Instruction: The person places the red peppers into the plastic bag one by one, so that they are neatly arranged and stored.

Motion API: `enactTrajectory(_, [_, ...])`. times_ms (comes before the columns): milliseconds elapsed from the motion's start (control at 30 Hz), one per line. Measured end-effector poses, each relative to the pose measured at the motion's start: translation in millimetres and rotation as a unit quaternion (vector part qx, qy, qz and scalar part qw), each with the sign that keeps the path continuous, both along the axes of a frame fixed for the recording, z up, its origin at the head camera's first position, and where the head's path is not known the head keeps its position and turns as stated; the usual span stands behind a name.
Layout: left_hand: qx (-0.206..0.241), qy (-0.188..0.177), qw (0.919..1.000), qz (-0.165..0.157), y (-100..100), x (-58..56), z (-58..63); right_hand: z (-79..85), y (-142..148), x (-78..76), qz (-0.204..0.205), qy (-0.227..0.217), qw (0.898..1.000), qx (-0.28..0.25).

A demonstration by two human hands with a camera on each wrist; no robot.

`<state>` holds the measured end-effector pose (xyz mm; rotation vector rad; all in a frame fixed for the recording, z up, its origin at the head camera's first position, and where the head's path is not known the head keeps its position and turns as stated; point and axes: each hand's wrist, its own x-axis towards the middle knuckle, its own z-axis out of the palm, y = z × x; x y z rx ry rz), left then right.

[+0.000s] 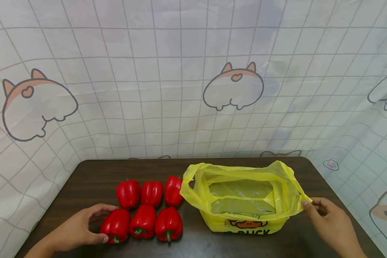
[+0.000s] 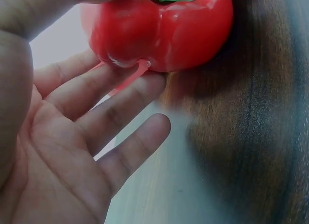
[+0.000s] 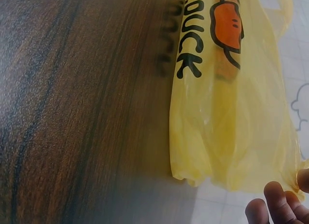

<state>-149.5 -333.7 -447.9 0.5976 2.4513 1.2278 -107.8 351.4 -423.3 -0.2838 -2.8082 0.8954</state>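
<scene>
My left hand is at the front-left red bell pepper, thumb on its near side and fingers at its far side. In the left wrist view the fingers reach the underside of this pepper, the little finger standing apart, the thumb's tip out of view. My right hand pinches the right handle of a yellow plastic bag between thumb and fingers. The bag stands with its mouth wide, a duck face and black letters on its front. In the right wrist view only the fingertips show.
Beside the held pepper lie two more, a middle one and a right one. Behind them is a row of three, the rightmost by the bag's left handle. The dark wooden table meets a grid-patterned cloth.
</scene>
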Motion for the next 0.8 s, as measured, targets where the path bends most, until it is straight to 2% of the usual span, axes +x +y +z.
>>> enactTrajectory(233, [0.016, -0.008, 0.9998, 0.006, -1.1, 2.2, -3.8, 0.4, 0.5, 0.5, 0.002, -0.005, 1.0, -0.002])
enactTrajectory(367, [0.013, 0.017, 0.9996, 0.016, -2.3, 5.4, -2.1, 1.4, 1.3, 0.0, 0.001, -0.014, 1.0, -0.002])
enactTrajectory(500, [0.014, 0.046, 0.9983, 0.033, -0.7, 9.1, 6.0, 2.1, 1.6, -0.4, -0.002, -0.018, 1.0, -0.004])
enactTrajectory(700, [0.009, 0.07, 0.9954, 0.064, 9.6, 10.4, 21.8, 3.1, 0.3, -1.0, -0.011, -0.013, 1.0, -0.004])
enactTrajectory(800, [-0.003, 0.102, 0.9917, 0.078, 16.8, 11.3, 28.1, 3.1, -1.0, -0.9, -0.015, -0.011, 1.0, -0.006])
